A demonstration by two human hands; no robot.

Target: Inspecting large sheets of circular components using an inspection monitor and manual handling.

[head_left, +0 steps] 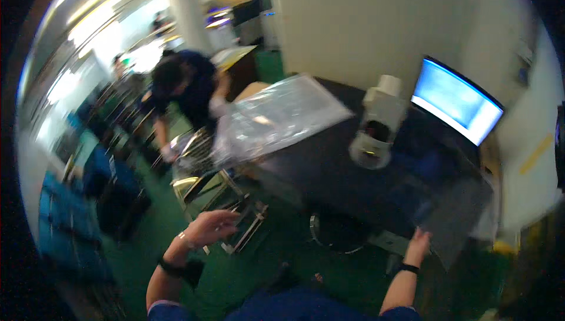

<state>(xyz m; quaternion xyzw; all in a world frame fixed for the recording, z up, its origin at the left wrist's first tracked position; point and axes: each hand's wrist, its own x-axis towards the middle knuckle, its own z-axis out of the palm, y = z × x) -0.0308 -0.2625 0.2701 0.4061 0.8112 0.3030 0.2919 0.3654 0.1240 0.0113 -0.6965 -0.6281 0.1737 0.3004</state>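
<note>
My left hand is raised over the green floor, in front of a metal-framed stool. Its fingers reach out to the right, somewhat blurred, with nothing visible in them. At the near edge of the dark table, my right hand has its fingers drawn together. A dark bluish patch lies just beyond them; whether the fingers grip it or the table edge is not clear. Farther off, a clear plastic sheet covers the table's left part.
A white microscope-like instrument stands on the table, with a lit monitor to its right. Another person bends over the plastic at the table's left end. Blue chairs line the left side. A round seat sits below the table.
</note>
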